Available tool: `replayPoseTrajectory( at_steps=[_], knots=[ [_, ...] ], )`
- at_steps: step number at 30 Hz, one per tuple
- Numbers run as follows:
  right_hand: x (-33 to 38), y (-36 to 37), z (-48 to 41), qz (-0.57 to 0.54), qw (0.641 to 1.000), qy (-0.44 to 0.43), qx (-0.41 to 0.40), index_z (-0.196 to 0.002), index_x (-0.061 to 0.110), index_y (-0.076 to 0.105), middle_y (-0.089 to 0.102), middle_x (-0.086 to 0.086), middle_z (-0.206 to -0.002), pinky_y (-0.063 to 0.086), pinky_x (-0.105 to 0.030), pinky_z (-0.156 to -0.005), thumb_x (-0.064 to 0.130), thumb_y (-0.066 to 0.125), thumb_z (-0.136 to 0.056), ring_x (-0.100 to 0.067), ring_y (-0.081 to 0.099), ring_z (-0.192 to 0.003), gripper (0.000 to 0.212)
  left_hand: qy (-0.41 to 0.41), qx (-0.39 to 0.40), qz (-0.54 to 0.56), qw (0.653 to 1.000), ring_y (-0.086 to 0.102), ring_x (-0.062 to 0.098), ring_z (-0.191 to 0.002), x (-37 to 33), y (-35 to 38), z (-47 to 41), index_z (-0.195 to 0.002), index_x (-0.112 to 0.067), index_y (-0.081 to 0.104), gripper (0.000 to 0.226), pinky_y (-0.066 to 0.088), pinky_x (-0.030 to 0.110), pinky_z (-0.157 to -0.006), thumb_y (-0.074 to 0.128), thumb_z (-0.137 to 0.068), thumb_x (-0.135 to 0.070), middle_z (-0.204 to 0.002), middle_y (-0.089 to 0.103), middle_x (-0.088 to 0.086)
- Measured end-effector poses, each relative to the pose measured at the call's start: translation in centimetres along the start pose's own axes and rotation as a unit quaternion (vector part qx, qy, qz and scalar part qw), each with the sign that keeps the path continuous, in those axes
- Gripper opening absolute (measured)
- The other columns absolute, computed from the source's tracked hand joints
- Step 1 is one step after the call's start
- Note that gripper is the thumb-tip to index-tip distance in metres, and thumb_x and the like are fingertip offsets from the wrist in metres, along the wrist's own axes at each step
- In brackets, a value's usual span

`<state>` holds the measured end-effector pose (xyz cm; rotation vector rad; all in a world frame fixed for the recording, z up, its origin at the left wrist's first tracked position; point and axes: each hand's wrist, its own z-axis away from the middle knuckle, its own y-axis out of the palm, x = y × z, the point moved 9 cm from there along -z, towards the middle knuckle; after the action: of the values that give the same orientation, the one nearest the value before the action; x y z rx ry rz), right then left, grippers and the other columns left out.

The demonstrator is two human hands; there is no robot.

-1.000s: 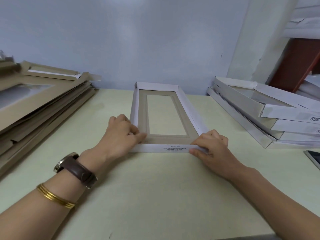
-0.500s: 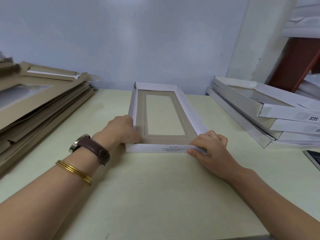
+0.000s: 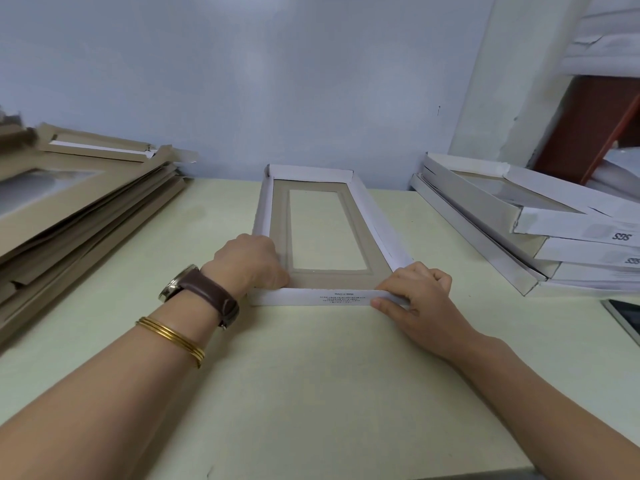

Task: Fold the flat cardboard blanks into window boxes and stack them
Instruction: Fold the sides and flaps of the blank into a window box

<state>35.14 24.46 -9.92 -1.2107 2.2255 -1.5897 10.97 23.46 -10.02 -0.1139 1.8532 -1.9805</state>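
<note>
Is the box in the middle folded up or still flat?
Folded up. On the window box, four white walls stand around the brown panel; the left hand and right hand grip its near corners.

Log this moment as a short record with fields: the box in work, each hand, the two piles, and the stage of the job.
Box: window box flat on the table, brown inside up, four white walls raised
Left: left hand grips the near left corner
Right: right hand pinches the near right corner, thumb along the near wall
Left pile: flat blanks, brown side up
Right pile: folded boxes, stacked askew
Stage: box not yet stacked
</note>
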Motion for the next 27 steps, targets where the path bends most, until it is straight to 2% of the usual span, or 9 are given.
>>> replayPoseTrajectory(
  at_steps=[5,8,11,16,19,23,27],
  knots=[
    [-0.1,0.1,0.0,0.003,1.000,0.001,0.001,-0.083,0.031,0.067,0.055,0.016,-0.078,0.022,-0.036,-0.089,0.029,0.063,-0.092,-0.009,0.046,-0.095,0.011,0.013,-0.007,0.002,1.000,0.048,0.021,-0.071,-0.1,0.0,0.1,-0.073,-0.016,0.046,0.018,0.035,0.027,-0.055,0.059,-0.081,-0.025,-0.080,0.048,0.002],
    [-0.1,0.1,-0.1,0.005,1.000,0.000,0.000,-0.083,0.031,0.067,0.056,0.015,-0.079,0.022,-0.036,-0.088,0.029,0.063,-0.092,-0.009,0.046,-0.095,0.011,0.032,-0.009,0.025,0.999,0.054,0.026,-0.081,0.2,-0.1,0.1,-0.076,-0.017,0.054,0.006,0.037,0.027,-0.058,0.057,-0.080,-0.020,-0.087,0.056,0.004],
    [-0.1,0.1,-0.1,0.005,1.000,0.001,-0.001,-0.082,0.029,0.068,0.057,0.013,-0.079,0.021,-0.035,-0.088,0.029,0.063,-0.092,-0.009,0.047,-0.095,0.011,0.033,0.004,0.062,0.998,0.054,0.023,-0.069,1.0,-0.3,0.1,-0.073,-0.011,0.061,0.009,0.037,0.024,-0.051,0.056,-0.079,-0.016,-0.078,0.058,0.005],
    [-0.2,0.1,0.0,0.011,1.000,0.005,0.000,-0.082,0.029,0.067,0.056,0.014,-0.078,0.021,-0.035,-0.088,0.029,0.063,-0.092,-0.009,0.046,-0.095,0.010,0.010,0.047,0.099,0.994,0.043,0.019,-0.052,2.0,-0.6,0.4,-0.055,-0.011,0.053,0.016,0.033,0.020,-0.049,0.063,-0.068,-0.012,-0.054,0.046,0.001],
    [-0.2,0.1,0.0,0.011,1.000,0.006,0.003,-0.082,0.030,0.067,0.055,0.014,-0.077,0.021,-0.035,-0.088,0.029,0.062,-0.092,-0.009,0.046,-0.095,0.011,0.012,0.078,0.126,0.989,0.046,0.020,-0.052,2.0,-0.4,0.4,-0.055,-0.009,0.058,0.013,0.037,0.021,-0.054,0.064,-0.066,-0.004,-0.054,0.048,0.004],
    [0.0,0.0,0.0,0.008,1.000,0.004,-0.001,-0.081,0.029,0.066,0.054,0.015,-0.076,0.022,-0.036,-0.089,0.028,0.063,-0.092,-0.010,0.046,-0.093,0.011,0.010,0.081,0.144,0.986,0.049,0.021,-0.056,2.0,-0.2,0.3,-0.062,-0.006,0.064,0.006,0.042,0.025,-0.060,0.064,-0.064,0.000,-0.058,0.050,0.007],
    [0.0,0.0,0.0,0.008,1.000,0.003,-0.002,-0.080,0.029,0.065,0.053,0.015,-0.075,0.022,-0.036,-0.089,0.028,0.064,-0.092,-0.010,0.046,-0.091,0.012,0.005,0.080,0.154,0.985,0.049,0.021,-0.054,2.1,-0.1,0.3,-0.068,-0.003,0.069,0.007,0.042,0.024,-0.058,0.064,-0.064,0.000,-0.057,0.050,0.007]
  ],
)
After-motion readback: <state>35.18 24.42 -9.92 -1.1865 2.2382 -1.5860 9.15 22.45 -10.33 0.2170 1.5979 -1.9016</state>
